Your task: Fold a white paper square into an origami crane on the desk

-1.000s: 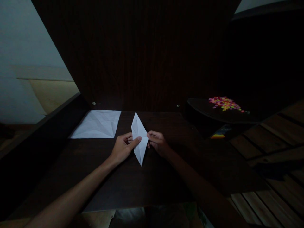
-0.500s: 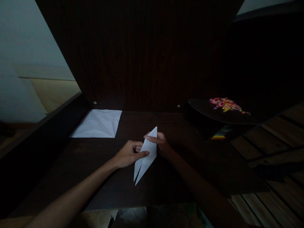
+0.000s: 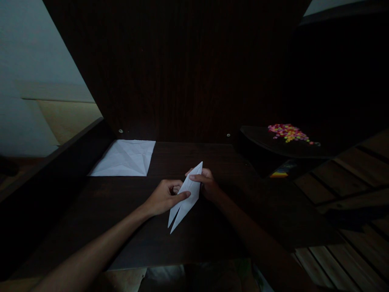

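A white folded paper (image 3: 189, 202), shaped like a long diamond with a slit at its lower end, is held over the dark desk. My left hand (image 3: 167, 197) grips its left side, thumb lying across the front and fingers curled behind. Higher up, my right hand (image 3: 204, 183) pinches the paper near its upper tip, with the thumb in front and the other fingers partly hidden behind it. The two lower points stick out towards me, slightly apart.
A creased white paper sheet (image 3: 126, 159) lies at the desk's back left. Small pink and yellow pieces (image 3: 288, 133) are heaped on a dark curved shelf (image 3: 258, 138) to the right. A dark low side board (image 3: 54, 162) borders the desk on the left.
The folded paper has tilted a little, its lower points shifting left and upward and its top tip slightly right. Both hands keep their grip.
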Tool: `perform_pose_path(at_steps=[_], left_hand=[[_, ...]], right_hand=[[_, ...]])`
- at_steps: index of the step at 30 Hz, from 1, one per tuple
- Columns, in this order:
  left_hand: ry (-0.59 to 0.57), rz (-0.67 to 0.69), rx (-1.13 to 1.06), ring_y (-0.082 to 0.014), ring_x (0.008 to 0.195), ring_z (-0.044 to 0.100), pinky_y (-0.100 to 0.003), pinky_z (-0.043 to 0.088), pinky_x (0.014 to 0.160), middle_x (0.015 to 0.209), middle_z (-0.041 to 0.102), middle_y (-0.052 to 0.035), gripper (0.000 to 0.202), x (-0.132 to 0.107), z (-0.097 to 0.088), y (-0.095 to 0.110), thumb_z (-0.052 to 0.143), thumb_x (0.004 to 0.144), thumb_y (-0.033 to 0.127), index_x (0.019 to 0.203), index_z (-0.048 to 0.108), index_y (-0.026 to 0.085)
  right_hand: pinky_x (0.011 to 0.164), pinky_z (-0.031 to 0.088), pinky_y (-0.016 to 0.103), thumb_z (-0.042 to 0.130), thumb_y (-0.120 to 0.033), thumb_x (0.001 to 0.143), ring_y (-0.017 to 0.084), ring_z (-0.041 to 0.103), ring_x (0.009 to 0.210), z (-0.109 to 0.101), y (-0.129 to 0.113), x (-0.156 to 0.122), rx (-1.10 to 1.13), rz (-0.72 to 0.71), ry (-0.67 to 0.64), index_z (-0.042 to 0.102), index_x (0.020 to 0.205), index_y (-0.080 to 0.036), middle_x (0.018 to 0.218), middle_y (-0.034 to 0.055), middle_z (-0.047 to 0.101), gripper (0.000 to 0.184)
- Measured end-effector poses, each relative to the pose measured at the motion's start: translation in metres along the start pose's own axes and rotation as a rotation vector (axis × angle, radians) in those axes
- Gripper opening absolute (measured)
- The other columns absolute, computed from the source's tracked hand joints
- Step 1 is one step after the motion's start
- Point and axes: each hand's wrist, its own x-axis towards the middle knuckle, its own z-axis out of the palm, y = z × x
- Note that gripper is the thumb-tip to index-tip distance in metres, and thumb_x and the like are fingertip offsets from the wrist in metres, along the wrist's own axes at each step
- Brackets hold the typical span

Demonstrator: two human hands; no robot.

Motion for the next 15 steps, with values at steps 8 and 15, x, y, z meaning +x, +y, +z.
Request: perform_pose_path(at_steps=[8,15], left_hand=[[0.075,0.072,0.165,-0.0112,0.056,0.051,-0.020,0.038,0.050,0.063,0.056,0.0013,0.030,0.0006,-0.0017,-0.0032,0.060,0.079,0.042,0.072,0.064,0.013],[0.112,0.125,0.248,-0.0109,0.059,0.050,-0.020,0.038,0.053,0.065,0.058,0.0014,0.030,-0.0001,-0.0003,-0.0017,0.057,0.082,0.042,0.074,0.065,0.014]], right_hand=[[0.052,0.038,0.024,0.073,-0.024,0.054,0.013,0.053,0.056,-0.0034,0.0011,0.0027,0.000,-0.057,-0.022,0.069,0.064,-0.016,0.061,0.0008,0.062,0.014],[0.053,0.037,0.024,0.071,-0.024,0.054,0.013,0.050,0.058,-0.0039,-0.0005,0.0027,0.007,-0.081,-0.045,0.068,0.063,-0.016,0.062,0.0002,0.059,0.013]])
